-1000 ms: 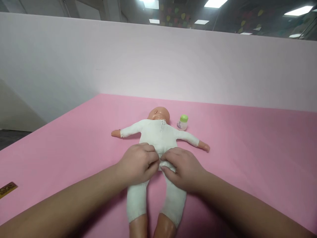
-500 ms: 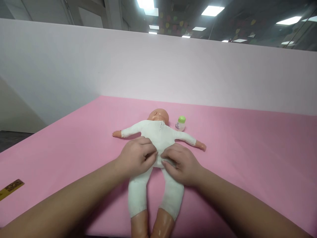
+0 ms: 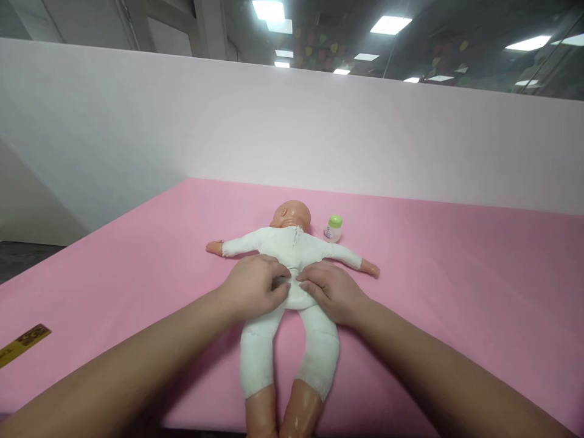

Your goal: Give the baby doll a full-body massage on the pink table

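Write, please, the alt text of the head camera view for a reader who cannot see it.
A person's left hand and right hand touch the lower torso of a doll with a white cloth body, lying on a pink table, arms spread. A small green-lidded jar stands by its head; a yellow label lies at left.
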`<state>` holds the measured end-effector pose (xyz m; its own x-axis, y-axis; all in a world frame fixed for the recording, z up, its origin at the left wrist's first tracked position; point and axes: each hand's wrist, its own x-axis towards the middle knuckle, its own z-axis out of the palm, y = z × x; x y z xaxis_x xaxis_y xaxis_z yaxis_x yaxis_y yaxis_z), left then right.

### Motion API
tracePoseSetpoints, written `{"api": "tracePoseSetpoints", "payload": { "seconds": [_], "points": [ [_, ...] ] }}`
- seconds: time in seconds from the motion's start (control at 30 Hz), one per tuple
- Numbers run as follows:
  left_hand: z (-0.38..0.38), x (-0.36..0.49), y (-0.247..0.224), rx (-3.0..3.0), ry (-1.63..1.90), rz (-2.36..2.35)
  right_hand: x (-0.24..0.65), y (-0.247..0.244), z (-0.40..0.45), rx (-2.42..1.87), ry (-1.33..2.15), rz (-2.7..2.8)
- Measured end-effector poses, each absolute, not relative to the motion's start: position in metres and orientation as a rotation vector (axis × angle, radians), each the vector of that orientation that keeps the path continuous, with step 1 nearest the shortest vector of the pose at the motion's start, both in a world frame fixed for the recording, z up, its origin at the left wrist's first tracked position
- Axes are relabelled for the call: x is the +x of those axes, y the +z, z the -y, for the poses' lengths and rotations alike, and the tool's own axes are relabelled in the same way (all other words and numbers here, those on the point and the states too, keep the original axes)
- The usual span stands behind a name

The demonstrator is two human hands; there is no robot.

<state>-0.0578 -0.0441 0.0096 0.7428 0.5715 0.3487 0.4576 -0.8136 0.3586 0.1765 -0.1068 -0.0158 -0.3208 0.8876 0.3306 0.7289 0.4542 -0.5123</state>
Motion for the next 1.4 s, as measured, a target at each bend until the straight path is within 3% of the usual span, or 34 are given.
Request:
{"api": "tracePoseSetpoints", "payload": {
  "seconds": [0.3, 0.53, 0.83, 1.13, 1.4],
  "points": [
    [0.041, -0.055, -0.005, 2.834, 0.773, -0.859, 0.177, -0.025, 0.106, -1.411, 0.155, 2.073],
    [0.040, -0.050, -0.004, 2.787, 0.544, -0.846, 0.177, -0.014, 0.103, -1.431, 0.396, 2.134],
    [0.027, -0.057, 0.005, 2.471, 0.537, -0.940, 0.180, -0.011, 0.096, -1.453, 0.759, 1.826],
    [0.028, -0.050, -0.014, 2.749, 0.929, -0.909, 0.173, -0.030, 0.095, -1.430, 0.124, 1.904],
    [0.028, -0.048, -0.009, 2.814, 0.632, -0.854, 0.176, -0.018, 0.093, -1.442, 0.351, 2.041]
  ]
}}
